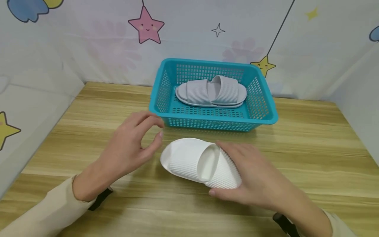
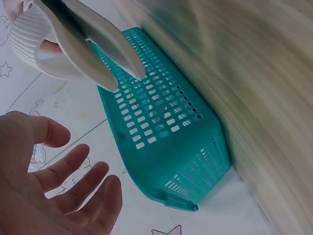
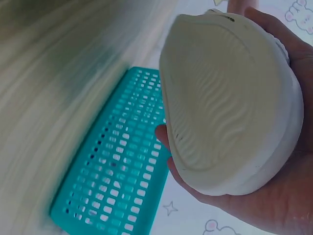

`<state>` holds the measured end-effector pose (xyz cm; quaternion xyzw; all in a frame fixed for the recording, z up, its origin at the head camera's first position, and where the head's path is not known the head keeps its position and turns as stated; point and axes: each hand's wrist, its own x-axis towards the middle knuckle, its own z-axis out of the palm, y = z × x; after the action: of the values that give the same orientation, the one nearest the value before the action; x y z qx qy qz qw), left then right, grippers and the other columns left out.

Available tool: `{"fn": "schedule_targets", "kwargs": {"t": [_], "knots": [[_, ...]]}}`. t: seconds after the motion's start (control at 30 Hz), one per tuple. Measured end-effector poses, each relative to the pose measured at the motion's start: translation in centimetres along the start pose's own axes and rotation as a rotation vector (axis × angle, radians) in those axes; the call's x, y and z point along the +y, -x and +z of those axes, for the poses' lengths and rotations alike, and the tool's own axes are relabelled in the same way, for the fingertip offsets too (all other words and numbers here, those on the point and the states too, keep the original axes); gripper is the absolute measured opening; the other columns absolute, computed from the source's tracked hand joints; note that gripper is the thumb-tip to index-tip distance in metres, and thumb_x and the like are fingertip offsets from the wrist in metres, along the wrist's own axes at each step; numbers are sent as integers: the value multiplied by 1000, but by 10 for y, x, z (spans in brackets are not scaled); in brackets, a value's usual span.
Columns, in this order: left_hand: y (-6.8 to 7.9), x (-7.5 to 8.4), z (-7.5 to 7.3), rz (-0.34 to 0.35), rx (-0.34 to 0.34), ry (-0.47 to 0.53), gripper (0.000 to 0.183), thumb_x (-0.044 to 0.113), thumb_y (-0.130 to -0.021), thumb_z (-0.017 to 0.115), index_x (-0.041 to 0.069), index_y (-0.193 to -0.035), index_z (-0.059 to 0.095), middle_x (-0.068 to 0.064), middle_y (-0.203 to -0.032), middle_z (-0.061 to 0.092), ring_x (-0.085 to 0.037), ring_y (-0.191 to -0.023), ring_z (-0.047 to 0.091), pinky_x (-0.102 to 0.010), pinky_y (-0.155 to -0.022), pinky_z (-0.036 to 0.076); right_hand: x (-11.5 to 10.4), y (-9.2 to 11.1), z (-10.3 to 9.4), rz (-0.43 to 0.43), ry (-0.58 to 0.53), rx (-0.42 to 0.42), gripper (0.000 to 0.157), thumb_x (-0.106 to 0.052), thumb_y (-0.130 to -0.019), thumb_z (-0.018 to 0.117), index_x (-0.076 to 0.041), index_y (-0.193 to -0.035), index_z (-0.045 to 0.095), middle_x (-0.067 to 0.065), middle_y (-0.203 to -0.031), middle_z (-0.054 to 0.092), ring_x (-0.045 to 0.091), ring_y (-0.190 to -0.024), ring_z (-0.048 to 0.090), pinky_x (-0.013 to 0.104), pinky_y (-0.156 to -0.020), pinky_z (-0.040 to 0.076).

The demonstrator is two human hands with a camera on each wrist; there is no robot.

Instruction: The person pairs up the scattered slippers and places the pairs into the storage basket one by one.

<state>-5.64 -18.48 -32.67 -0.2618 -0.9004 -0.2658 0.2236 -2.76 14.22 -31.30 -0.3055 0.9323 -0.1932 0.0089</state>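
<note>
My right hand (image 1: 251, 174) grips a pair of white slippers (image 1: 185, 159) at one end, thumb on the near side and fingers across the far side. The pair is held above the table, and the left wrist view shows its two soles slightly parted at the tips. Ribbed straps face up in the head view, while the right wrist view shows a wavy-grooved sole (image 3: 215, 103). Just left of the slippers is my left hand (image 1: 127, 146), its fingers loosely bent, holding nothing and apart from them.
Behind the slippers stands a turquoise perforated basket (image 1: 213, 119), with a pair of light grey slippers (image 1: 198, 93) lying inside. The wood-grain table (image 1: 112, 98) is bordered at the back and sides by white cloth (image 1: 189, 39) printed with stars.
</note>
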Motion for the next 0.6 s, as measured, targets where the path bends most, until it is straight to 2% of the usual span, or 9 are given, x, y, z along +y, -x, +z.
{"fn": "schedule_targets", "kwargs": {"t": [0.1,0.27,0.33,0.43,0.6], "knots": [[1,-5,-2,15,-19,-28,28,12,-95,73,6,-123,71,-14,-131,67,-36,-125,61,-56,-99,54,3,0,-5,-7,-27,11,98,-64,-78,86,-13,-154,52,0,-142,64,27,-128,59,54,-101,51],[5,-9,-3,18,-120,-96,54,15,-96,74,9,-148,62,-18,-155,56,-42,-146,50,-67,-104,46,9,1,-16,-23,-26,40,99,-59,-76,90,-17,-155,50,-2,-141,63,23,-122,59,51,-96,51],[8,-10,-3,13,-168,-106,61,16,-96,74,11,-155,55,-19,-161,49,-43,-151,43,-69,-107,44,11,0,-20,-37,-27,54,100,-57,-75,92,-18,-156,49,-2,-141,62,22,-119,58,50,-93,51],[10,-13,-3,7,-222,-104,70,17,-97,74,12,-161,47,-20,-167,39,-44,-155,35,-69,-114,40,14,-2,-25,-55,-44,83,101,-52,-73,95,-19,-156,48,-3,-144,61,22,-124,55,50,-94,51],[10,-17,-2,-4,-262,-122,74,19,-98,74,11,-164,41,-22,-170,32,-45,-158,29,-67,-120,34,22,-10,-37,-91,-60,148,102,-44,-71,98,-13,-156,49,0,-144,62,26,-132,52,53,-97,49]]}}
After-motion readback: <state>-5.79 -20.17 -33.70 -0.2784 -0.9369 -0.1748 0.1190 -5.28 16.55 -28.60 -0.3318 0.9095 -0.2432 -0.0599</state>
